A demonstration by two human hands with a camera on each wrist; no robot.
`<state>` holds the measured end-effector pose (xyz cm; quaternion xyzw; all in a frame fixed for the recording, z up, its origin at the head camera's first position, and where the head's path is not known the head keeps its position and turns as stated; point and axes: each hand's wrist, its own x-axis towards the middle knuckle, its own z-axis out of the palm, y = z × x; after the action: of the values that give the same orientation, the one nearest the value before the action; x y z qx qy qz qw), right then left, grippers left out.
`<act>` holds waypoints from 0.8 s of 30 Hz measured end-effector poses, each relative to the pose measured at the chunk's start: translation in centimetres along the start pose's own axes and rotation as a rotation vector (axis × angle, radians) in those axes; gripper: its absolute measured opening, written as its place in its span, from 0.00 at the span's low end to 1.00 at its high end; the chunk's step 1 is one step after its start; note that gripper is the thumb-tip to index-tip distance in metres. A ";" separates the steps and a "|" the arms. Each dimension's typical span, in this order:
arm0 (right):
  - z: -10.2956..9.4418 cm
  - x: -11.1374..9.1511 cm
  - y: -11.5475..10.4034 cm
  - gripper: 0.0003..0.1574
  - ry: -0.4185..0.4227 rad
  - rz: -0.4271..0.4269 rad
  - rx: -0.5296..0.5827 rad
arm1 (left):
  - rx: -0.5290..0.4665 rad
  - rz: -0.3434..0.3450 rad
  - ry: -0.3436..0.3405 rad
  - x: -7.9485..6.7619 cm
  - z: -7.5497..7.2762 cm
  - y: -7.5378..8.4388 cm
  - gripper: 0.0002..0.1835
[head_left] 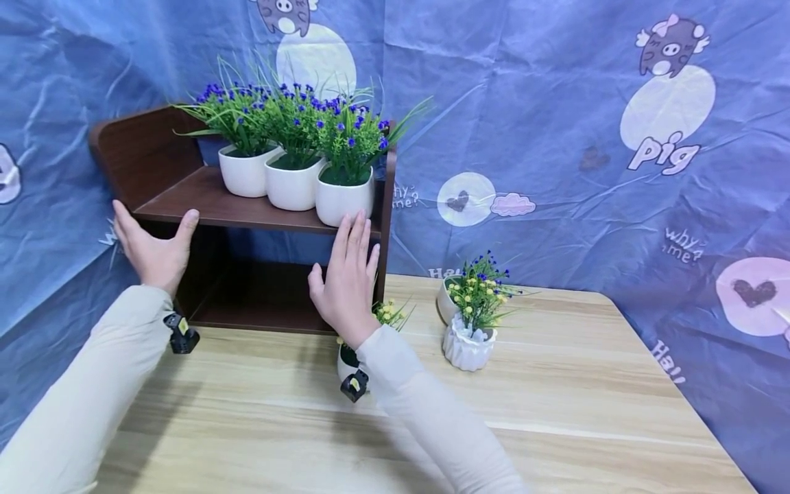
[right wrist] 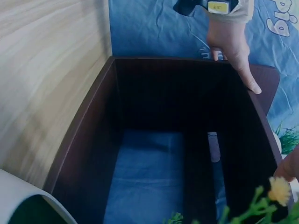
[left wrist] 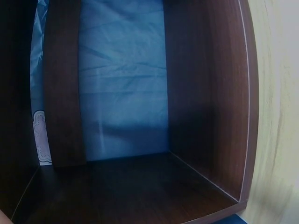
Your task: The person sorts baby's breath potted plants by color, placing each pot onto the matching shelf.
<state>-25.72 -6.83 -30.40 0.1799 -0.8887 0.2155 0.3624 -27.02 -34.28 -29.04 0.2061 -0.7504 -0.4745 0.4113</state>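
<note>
A dark brown two-tier shelf (head_left: 185, 199) stands on the table at the left. Three white pots of purple-flowered plants form a row on its upper board: a left pot (head_left: 242, 175), a middle pot (head_left: 293, 186) and a right pot (head_left: 344, 202). My left hand (head_left: 157, 254) is at the shelf's left front corner, thumb at the upper board's front edge and straight fingers along the outer side panel. With fingers extended, my right hand (head_left: 348, 288) touches the front of the right pot. In the left wrist view, the lower compartment (left wrist: 121, 191) holds nothing.
A yellow-flowered plant in a white pot (head_left: 347, 367) stands partly hidden behind my right wrist. Farther right on the wooden table (head_left: 555, 398) are a fluted white pot (head_left: 469, 348) with flowers and a smooth white pot (head_left: 448, 302) behind it. Blue printed cloth (head_left: 555, 226) hangs behind.
</note>
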 end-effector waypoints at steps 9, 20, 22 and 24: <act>-0.7 1.3 -0.5 0.55 -0.125 0.064 -0.072 | 0.001 -0.013 -0.002 -0.1 -0.1 0.1 0.55; -2.5 3.5 -0.1 0.53 -0.291 0.141 -0.052 | 0.000 -0.024 -0.014 -0.1 0.1 0.1 0.55; -2.6 3.7 0.0 0.53 -0.301 0.145 -0.034 | -0.002 -0.025 -0.014 -0.1 0.1 0.1 0.55; -2.7 3.7 0.2 0.53 -0.305 0.144 -0.015 | -0.002 -0.024 -0.013 0.0 0.1 0.1 0.55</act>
<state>-26.80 -5.91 -26.03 0.1438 -0.9456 0.2046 0.2082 -27.07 -34.14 -29.00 0.2113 -0.7502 -0.4815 0.4009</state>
